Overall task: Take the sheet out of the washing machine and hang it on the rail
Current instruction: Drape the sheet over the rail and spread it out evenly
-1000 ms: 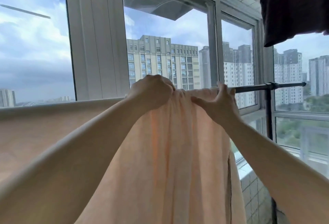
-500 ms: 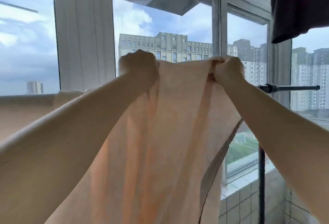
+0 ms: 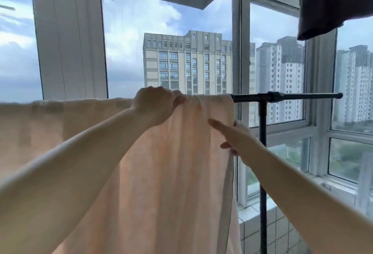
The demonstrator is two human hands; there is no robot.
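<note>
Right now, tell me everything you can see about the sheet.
The sheet is a pale peach, thin, light-passing cloth, draped over the black rail and hanging down in soft vertical folds. It stretches along the rail leftward out of view; its right edge stops short of the rail's upright post. The left hand grips it at the rail; the right hand touches its right edge with straight fingers.

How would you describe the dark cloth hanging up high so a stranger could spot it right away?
Start at the big window with the tower blocks outside, then look to its top right corner. The dark cloth hangs there, well above the black rail. Unlike the pale peach sheet draped over that rail, it is almost black.
</note>
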